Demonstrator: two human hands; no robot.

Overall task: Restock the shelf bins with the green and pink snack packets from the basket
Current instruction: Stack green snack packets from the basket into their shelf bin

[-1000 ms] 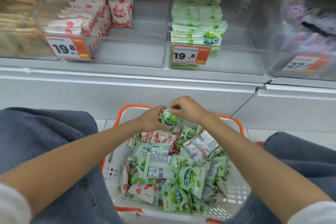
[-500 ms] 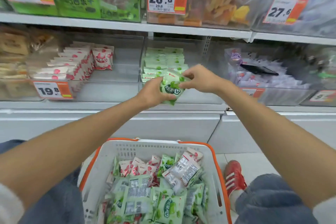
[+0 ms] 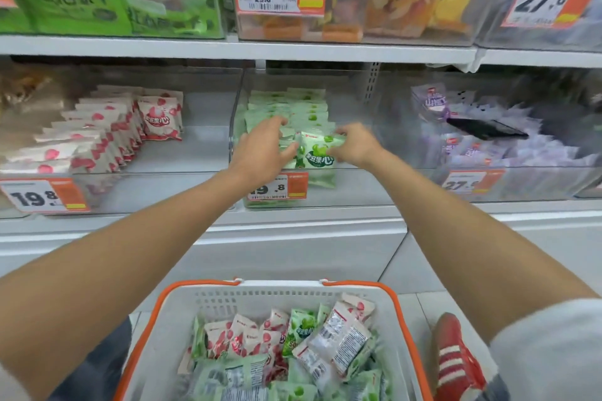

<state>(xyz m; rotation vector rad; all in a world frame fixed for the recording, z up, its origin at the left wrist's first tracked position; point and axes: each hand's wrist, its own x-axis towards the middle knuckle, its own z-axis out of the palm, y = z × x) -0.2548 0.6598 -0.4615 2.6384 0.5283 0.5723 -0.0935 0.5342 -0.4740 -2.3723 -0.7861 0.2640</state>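
The right hand [image 3: 353, 145] pinches the green packet [image 3: 317, 153] by its right edge at mid-frame while the left hand [image 3: 260, 150], fingers spread, braces the row [image 3: 286, 107]; best slide it upright against that row in the bin [image 3: 358, 185].

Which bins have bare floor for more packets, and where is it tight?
Pink bin: bare floor between the pink packets and its right wall. Green bin: bare strip right of the green row. Tight: the green row's front, where the left hand presses and the right hand pinches a green packet; the purple bin is heaped, phone on top.
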